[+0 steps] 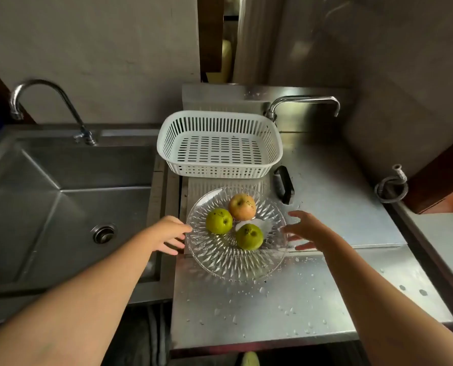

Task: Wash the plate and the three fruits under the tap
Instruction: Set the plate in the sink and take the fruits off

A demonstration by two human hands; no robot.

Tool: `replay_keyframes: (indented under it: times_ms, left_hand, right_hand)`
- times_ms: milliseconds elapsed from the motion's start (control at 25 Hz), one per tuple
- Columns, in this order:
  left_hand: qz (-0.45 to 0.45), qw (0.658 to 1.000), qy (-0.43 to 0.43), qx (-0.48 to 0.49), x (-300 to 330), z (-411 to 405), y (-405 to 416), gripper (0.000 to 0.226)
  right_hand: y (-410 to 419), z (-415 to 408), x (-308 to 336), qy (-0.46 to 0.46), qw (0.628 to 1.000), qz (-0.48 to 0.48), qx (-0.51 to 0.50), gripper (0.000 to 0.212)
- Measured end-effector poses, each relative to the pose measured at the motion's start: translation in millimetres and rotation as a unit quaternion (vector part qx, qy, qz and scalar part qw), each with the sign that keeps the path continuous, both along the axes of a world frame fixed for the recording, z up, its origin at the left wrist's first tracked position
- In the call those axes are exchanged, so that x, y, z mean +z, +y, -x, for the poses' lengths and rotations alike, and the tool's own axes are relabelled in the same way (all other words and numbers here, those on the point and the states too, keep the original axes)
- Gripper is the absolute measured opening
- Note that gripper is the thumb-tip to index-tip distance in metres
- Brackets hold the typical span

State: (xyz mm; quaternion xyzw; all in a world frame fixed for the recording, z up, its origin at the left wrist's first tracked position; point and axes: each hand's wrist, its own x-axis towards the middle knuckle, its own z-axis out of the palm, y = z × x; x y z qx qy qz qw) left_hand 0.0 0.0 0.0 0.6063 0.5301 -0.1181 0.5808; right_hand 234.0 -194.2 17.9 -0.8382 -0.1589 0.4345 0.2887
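Reaching in from both sides, I have my hands at the glass plate, which sits on the wet steel surface just right of the sink. My left hand has its fingers spread loosely at the plate's left rim, fingertips at the edge, gripping nothing. My right hand hovers at the right rim with fingers relaxed and apart, also holding nothing; whether it touches the glass I cannot tell. On the plate lie three fruits close together: a reddish apple at the back, a green fruit to its left, another green fruit in front. A white slotted basket stands behind the plate, and a curved tap rises over the sink.
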Motion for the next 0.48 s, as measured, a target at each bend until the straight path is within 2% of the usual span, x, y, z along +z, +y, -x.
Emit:
replay_keyframes:
  times_ms: [240,480]
  left_hand:
    - [-0.089,0.992,-0.045,0.075,-22,-11,-6,0.046]
    - [-0.038,0.985,-0.09,0.14,-31,0,-2,0.041]
  right_hand:
    - [5,6,-23,-0.029,0.996,-0.046,-0.066,0.047]
    - [-1,6,-26,0.019,0.992,-0.093,-0.089,0.051]
